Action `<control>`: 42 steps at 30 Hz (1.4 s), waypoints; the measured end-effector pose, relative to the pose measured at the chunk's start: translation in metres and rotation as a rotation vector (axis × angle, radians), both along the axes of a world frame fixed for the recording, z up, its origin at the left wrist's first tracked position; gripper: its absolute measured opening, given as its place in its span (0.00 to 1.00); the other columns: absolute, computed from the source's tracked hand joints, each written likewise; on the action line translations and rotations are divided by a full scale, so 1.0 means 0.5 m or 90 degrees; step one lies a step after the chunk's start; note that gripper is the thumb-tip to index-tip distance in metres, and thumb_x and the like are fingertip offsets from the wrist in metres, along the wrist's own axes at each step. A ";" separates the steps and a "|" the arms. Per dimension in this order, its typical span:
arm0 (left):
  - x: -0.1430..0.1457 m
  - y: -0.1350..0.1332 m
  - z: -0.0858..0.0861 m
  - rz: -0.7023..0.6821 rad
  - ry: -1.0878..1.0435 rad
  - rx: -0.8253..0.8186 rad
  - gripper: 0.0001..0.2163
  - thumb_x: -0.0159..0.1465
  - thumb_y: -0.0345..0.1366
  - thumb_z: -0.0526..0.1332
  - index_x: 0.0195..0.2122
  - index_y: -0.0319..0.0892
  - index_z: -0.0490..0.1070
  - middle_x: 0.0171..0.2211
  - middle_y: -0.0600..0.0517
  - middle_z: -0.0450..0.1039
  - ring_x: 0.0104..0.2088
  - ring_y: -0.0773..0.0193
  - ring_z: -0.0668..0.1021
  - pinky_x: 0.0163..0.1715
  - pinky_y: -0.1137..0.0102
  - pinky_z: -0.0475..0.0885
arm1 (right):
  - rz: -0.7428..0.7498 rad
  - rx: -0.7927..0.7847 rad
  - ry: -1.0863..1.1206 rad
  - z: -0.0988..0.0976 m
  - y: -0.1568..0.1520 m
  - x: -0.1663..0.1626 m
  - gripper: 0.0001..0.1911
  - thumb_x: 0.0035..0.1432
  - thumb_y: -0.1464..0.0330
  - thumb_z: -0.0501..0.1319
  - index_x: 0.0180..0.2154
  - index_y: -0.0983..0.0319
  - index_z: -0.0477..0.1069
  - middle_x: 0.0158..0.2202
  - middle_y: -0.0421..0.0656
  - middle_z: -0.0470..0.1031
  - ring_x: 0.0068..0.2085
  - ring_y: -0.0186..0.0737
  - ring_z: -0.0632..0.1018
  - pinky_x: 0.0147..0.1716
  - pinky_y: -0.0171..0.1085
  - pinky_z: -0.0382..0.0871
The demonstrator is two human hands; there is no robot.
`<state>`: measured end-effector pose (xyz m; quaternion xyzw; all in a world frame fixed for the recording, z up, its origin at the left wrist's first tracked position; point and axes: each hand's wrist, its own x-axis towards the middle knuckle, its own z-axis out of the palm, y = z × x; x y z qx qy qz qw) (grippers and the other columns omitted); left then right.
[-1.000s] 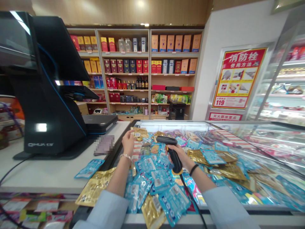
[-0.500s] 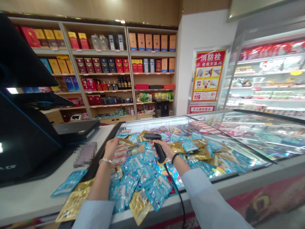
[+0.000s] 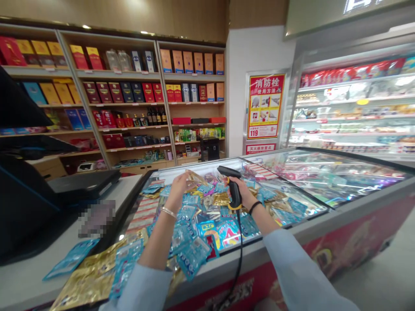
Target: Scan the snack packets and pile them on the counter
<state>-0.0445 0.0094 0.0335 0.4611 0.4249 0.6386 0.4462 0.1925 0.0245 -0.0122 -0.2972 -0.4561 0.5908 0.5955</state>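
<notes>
My right hand (image 3: 244,195) is wrapped around the handle of a black-and-yellow barcode scanner (image 3: 235,192), whose head points left and whose cable hangs over the freezer's front. My left hand (image 3: 179,188) pinches a brownish-gold snack packet (image 3: 196,178) by its left end, just left of the scanner head. Below both hands, blue snack packets (image 3: 194,255) and gold ones lie piled on the glass top of a chest freezer (image 3: 223,239). Beside my left forearm, a large gold packet (image 3: 87,280) lies across the counter's edge with blue packets nearby.
At left stand a black checkout machine (image 3: 26,203) and a counter (image 3: 19,272), with a blurred-out flat object (image 3: 97,219) on it. Shelves of boxed bottles (image 3: 123,93) line the back wall. A lit open fridge (image 3: 353,108) stands at the right, behind the freezer.
My view has turned right. My left hand has moved from the pile's left side toward the scanner, with a gold packet raised in it. The scanner is lifted higher and more upright.
</notes>
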 end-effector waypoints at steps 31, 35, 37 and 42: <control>0.220 0.029 -0.248 -0.170 0.883 0.096 0.47 0.57 0.67 0.53 0.72 0.47 0.40 0.73 0.41 0.36 0.71 0.42 0.43 0.66 0.44 0.43 | -0.170 0.000 0.263 -0.138 -0.011 0.256 0.12 0.51 0.59 0.61 0.35 0.60 0.72 0.25 0.38 0.69 0.19 0.30 0.66 0.16 0.30 0.63; 0.233 0.014 -0.241 -0.194 0.938 0.097 0.58 0.49 0.70 0.57 0.72 0.43 0.35 0.72 0.38 0.31 0.71 0.36 0.39 0.64 0.39 0.40 | -0.171 -0.005 0.277 -0.136 -0.012 0.258 0.12 0.51 0.60 0.61 0.35 0.60 0.73 0.25 0.38 0.69 0.19 0.30 0.66 0.15 0.30 0.63; 0.241 0.011 -0.238 -0.192 0.943 0.093 0.57 0.50 0.71 0.56 0.72 0.41 0.36 0.72 0.37 0.32 0.71 0.35 0.39 0.64 0.38 0.40 | -0.176 -0.003 0.262 -0.135 -0.012 0.259 0.13 0.51 0.59 0.62 0.36 0.61 0.73 0.25 0.38 0.69 0.19 0.30 0.66 0.15 0.31 0.64; 0.260 0.014 -0.241 -0.181 0.935 0.098 0.55 0.51 0.71 0.53 0.72 0.42 0.38 0.72 0.37 0.34 0.70 0.35 0.41 0.64 0.38 0.40 | -0.185 0.019 0.249 -0.133 -0.014 0.264 0.14 0.49 0.58 0.63 0.35 0.61 0.72 0.26 0.38 0.68 0.20 0.30 0.66 0.16 0.31 0.64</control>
